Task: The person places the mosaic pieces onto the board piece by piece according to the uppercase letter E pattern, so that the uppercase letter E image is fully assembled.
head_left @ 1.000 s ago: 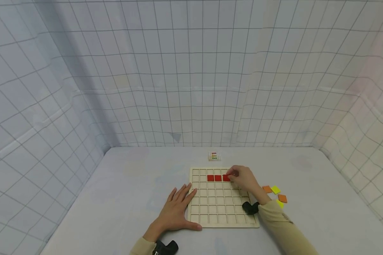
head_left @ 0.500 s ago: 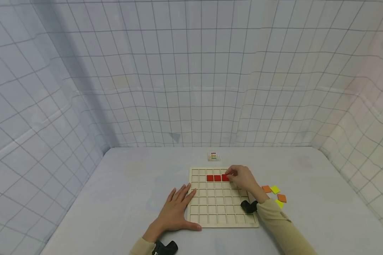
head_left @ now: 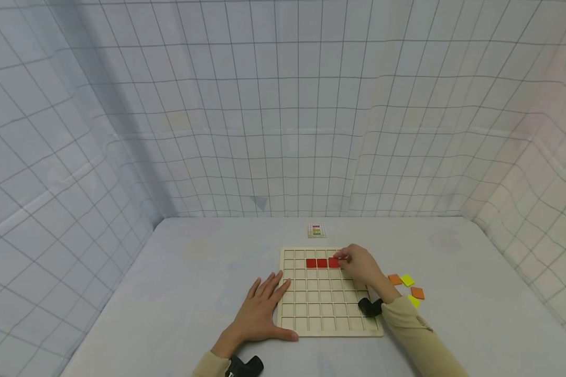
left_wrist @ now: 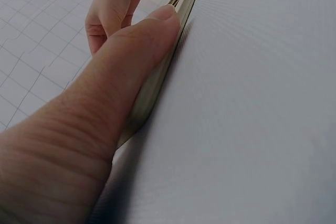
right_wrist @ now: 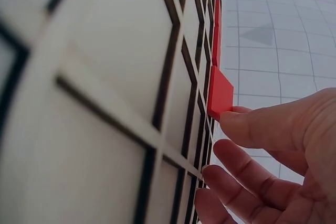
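A cream grid board (head_left: 330,333) with square cells lies flat on the table. Two red square tiles (head_left: 316,263) sit side by side in its second row from the back. Just right of them, my right hand (head_left: 360,263) pinches a third red tile (right_wrist: 221,94) between thumb and index finger; in the right wrist view it tilts up out of the board's surface. My left hand (head_left: 259,313) rests spread at the board's left side, fingertips on its edge. In the left wrist view the left thumb (left_wrist: 152,30) lies along the front edge.
Orange tiles (head_left: 417,293) and yellow tiles (head_left: 407,280) lie loose right of the board, partly behind the right forearm. A small card with a coloured grid pattern (head_left: 317,231) lies behind the board. Grid-patterned cloth (head_left: 283,131) encloses the table's back and sides.
The right hand keeps its pinch on the third red tile, which shifts very slightly at the same cell. The left hand stays still on the board's edge.
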Available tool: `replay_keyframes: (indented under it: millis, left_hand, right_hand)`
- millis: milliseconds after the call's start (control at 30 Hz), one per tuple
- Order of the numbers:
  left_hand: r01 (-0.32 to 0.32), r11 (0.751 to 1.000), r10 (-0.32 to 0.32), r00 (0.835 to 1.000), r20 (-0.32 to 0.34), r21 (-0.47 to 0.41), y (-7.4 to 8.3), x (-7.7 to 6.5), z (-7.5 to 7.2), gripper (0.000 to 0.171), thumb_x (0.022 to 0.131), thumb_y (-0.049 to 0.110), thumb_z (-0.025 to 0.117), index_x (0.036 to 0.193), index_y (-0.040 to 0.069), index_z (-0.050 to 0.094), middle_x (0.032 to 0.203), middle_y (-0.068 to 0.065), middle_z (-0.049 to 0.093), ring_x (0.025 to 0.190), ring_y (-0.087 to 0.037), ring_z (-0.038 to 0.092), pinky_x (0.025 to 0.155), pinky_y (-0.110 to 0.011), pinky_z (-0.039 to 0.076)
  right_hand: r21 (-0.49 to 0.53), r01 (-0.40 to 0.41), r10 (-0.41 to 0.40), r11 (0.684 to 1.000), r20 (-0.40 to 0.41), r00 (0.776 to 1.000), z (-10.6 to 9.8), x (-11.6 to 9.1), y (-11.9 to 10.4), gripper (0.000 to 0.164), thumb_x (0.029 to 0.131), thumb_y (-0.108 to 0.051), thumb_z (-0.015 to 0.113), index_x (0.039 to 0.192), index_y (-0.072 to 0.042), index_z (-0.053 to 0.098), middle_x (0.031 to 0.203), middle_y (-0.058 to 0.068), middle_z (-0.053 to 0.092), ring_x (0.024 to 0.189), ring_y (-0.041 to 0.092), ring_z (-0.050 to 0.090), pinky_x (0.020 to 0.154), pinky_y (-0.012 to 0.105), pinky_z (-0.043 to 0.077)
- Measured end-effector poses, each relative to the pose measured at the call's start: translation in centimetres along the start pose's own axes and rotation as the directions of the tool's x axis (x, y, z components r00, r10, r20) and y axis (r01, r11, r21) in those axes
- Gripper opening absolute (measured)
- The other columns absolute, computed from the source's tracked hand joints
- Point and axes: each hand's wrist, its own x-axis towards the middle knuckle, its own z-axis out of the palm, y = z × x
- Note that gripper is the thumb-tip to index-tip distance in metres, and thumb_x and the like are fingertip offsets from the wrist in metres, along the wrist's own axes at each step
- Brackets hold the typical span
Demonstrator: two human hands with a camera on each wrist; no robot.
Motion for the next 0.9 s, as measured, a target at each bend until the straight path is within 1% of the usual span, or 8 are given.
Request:
replay_keyframes:
  millis: [100, 267, 467, 600, 700, 767, 900]
  left_hand:
    - [0.0, 1.0, 0.0, 1.0, -0.001, -0.001, 0.0, 0.0, 0.0, 0.117, 0.064, 0.088, 0.05, 0.154, 0.019, 0.02, 0.158, -0.003, 0.008, 0.143, -0.021, 0.004, 0.112, -0.048, 0.002]
    - [-0.004, 1.0, 0.004, 1.0, -0.003, -0.004, 0.0, -0.1, 0.0, 0.117, 0.064, 0.088, 0.051, 0.154, 0.019, 0.02, 0.158, -0.003, 0.008, 0.143, -0.021, 0.004, 0.112, -0.048, 0.002]
    - [-0.004, 1.0, 0.004, 1.0, -0.005, -0.003, 0.1, -0.1, -0.1, 0.116, 0.064, 0.087, 0.051, 0.153, 0.019, 0.021, 0.158, -0.004, 0.009, 0.143, -0.022, 0.006, 0.112, -0.048, 0.003]
    - [-0.005, 1.0, 0.005, 1.0, -0.004, -0.007, 0.1, -0.1, -0.2, 0.116, 0.064, 0.087, 0.051, 0.153, 0.019, 0.021, 0.158, -0.004, 0.01, 0.143, -0.022, 0.006, 0.112, -0.048, 0.003]
    - [-0.009, 1.0, 0.009, 1.0, -0.004, -0.015, 0.2, -0.1, -0.2, 0.116, 0.065, 0.087, 0.052, 0.153, 0.019, 0.021, 0.158, -0.004, 0.01, 0.143, -0.022, 0.006, 0.112, -0.048, 0.002]
    - [-0.011, 1.0, 0.011, 1.0, -0.006, -0.016, 0.2, -0.1, -0.2, 0.116, 0.065, 0.086, 0.052, 0.153, 0.018, 0.021, 0.158, -0.004, 0.01, 0.143, -0.022, 0.006, 0.112, -0.048, 0.002]
    - [-0.009, 1.0, 0.009, 1.0, -0.01, -0.008, 0.1, -0.1, -0.1, 0.116, 0.065, 0.087, 0.051, 0.153, 0.018, 0.021, 0.158, -0.004, 0.01, 0.143, -0.022, 0.006, 0.112, -0.048, 0.003]
  right_hand:
    - [-0.01, 0.023, -0.023, 1.0, 0.008, 1.0, 0.0, 0.0, 0.2, 0.012, 0.087, -0.002, 0.066, 0.096, -0.005, 0.074, 0.09, 0.004, 0.06, 0.076, 0.018, 0.055, 0.065, 0.035, 0.048]
    - [0.001, 0.036, -0.037, 0.999, 0.028, 0.999, 0.1, 0.1, 0.5, 0.013, 0.087, -0.001, 0.065, 0.097, -0.004, 0.074, 0.088, 0.004, 0.059, 0.074, 0.016, 0.053, 0.065, 0.034, 0.048]
    - [0.002, 0.057, -0.058, 0.998, 0.032, 0.998, 0.3, 0.2, 1.0, 0.013, 0.087, -0.001, 0.064, 0.096, -0.003, 0.074, 0.089, 0.005, 0.059, 0.069, 0.014, 0.046, 0.059, 0.031, 0.042]
    - [-0.007, 0.089, -0.089, 0.996, 0.033, 0.995, 0.3, 0.0, 1.2, 0.015, 0.087, -0.001, 0.064, 0.097, -0.002, 0.074, 0.089, 0.006, 0.061, 0.068, 0.014, 0.045, 0.059, 0.03, 0.041]
    - [-0.033, 0.13, -0.129, 0.991, 0.034, 0.991, 0.2, -0.2, 1.2, 0.017, 0.085, -0.001, 0.066, 0.099, -0.002, 0.074, 0.086, 0.004, 0.062, 0.071, 0.015, 0.047, 0.062, 0.031, 0.042]
    - [-0.046, 0.16, -0.159, 0.986, 0.035, 0.987, 0.2, -0.4, 1.3, 0.017, 0.083, -0.001, 0.067, 0.099, -0.001, 0.074, 0.085, 0.003, 0.063, 0.074, 0.017, 0.051, 0.066, 0.034, 0.044]
    - [-0.018, 0.2, -0.199, 0.98, 0.043, 0.979, -0.1, -1.3, 1.6, 0.016, 0.084, -0.003, 0.069, 0.099, 0.0, 0.073, 0.09, 0.005, 0.066, 0.085, 0.024, 0.058, 0.075, 0.04, 0.048]
